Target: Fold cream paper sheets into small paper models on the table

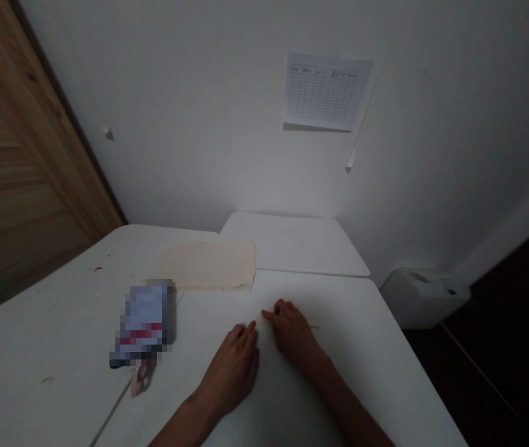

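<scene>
My left hand (235,362) rests on the white table, its fingers stretched forward and close together. The fingertips lie near the left end of a small piece of cream paper (313,319). Over that paper sits my right hand (293,331), with one digit reaching left and the other fingers curled down onto it. Most of the paper is hidden under this hand; only its right end shows. Beyond both hands, to the left, lies a flat stack of cream paper sheets (206,266).
A blurred-out packet (146,316) lies left of my hands, with a small pinkish item (141,377) beside it. A white board (297,243) stretches toward the wall. At the right, below the tabletop, stands a white container (423,298). A printed sheet (325,92) hangs on the wall.
</scene>
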A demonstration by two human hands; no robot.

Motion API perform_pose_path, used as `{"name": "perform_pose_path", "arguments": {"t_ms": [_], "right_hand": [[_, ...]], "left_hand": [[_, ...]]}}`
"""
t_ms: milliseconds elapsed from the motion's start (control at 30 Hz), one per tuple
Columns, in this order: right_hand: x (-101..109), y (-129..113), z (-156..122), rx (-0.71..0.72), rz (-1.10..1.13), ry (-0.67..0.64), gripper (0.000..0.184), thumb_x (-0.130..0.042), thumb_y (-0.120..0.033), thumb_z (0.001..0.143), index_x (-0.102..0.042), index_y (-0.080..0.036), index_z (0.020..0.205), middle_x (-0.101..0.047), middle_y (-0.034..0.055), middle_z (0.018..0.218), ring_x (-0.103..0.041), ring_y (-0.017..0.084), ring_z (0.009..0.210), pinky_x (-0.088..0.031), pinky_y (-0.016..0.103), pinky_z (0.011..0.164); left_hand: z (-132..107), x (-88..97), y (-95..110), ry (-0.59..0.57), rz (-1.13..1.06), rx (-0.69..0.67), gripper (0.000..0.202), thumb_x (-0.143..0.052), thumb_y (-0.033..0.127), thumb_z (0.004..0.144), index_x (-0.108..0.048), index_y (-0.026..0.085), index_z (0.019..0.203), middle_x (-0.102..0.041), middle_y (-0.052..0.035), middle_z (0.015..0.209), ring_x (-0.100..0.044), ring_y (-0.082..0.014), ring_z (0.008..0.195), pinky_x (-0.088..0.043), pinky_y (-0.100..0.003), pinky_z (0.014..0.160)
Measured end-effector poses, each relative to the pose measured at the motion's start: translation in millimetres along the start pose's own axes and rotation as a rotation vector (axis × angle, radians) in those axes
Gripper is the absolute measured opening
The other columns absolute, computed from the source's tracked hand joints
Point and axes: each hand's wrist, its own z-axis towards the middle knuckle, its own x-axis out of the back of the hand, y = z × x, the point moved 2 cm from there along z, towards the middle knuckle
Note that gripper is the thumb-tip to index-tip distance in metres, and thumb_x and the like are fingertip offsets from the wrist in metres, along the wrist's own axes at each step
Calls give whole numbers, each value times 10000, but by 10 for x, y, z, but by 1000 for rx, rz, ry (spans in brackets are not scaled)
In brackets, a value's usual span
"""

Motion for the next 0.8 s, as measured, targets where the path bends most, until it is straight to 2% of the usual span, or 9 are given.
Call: {"name": "perform_pose_path", "arguments": {"t_ms": [200,400,633,800], "right_hand": [[20,-9,-4,-7,7,7,427,-470,-64,857,-588,-244,1225,-552,73,1044,-495,199,978,-419,300,892],[12,-5,3,-1,-48,-19,424,-473,-77,866,-574,-253,1238,-558,70,1050,-490,206,962,-419,318,862],[58,-53,-11,183,-30,-65,455,-461,-87,907,-540,-354,1268,-558,36,1039,-485,181,939,-398,291,829],[37,-19,-19,91,-33,-25,465,-465,-78,892,-551,-362,1250,-549,37,1031,-483,191,944,-389,310,829]], "left_hand": [[-30,-22,5,-11,47,20,300,-432,127,868,-547,100,1144,-599,-171,1172,-541,-298,1022,-487,-481,908],[-18,26,25,20,30,29,296,-424,126,873,-542,121,1145,-614,-153,1121,-558,-282,981,-501,-473,879],[-17,8,5,-4,15,39,316,-440,125,867,-503,126,1177,-592,-148,1162,-547,-276,977,-501,-452,875],[-29,4,-5,-8,56,59,286,-460,145,864,-529,132,1141,-607,-149,1147,-546,-291,964,-502,-473,855]]}}
